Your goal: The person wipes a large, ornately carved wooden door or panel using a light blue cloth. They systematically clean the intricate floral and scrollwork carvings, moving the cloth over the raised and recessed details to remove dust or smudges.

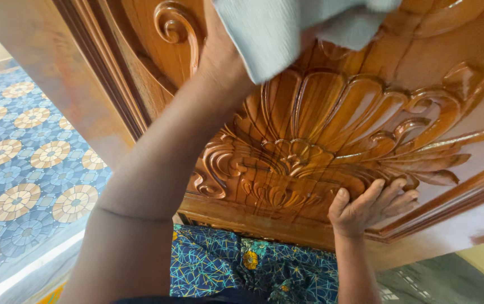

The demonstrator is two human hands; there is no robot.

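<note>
Head view: your left hand [219, 56] presses the pale blue cloth [276, 34] closed-fisted high on the carved wooden door [332, 124], right hand [371, 205] flat and open, empty, bracing below it; cloth corners may snag the scrollwork ridges.

the cloth [287, 28] is cut off by the top edge; its full extent cannot be read. the left hand [219, 53] is mostly covered by the cloth, so its fingers and grip are hidden. the carved wooden panel [338, 124] runs out of view at the top and right edges. the right hand [371, 205] lies flat on the carving; its palm side is hidden. the patterned floor [22, 152] is cut at the left edge, and the blue patterned fabric [242, 262] at the bottom edge.
</note>
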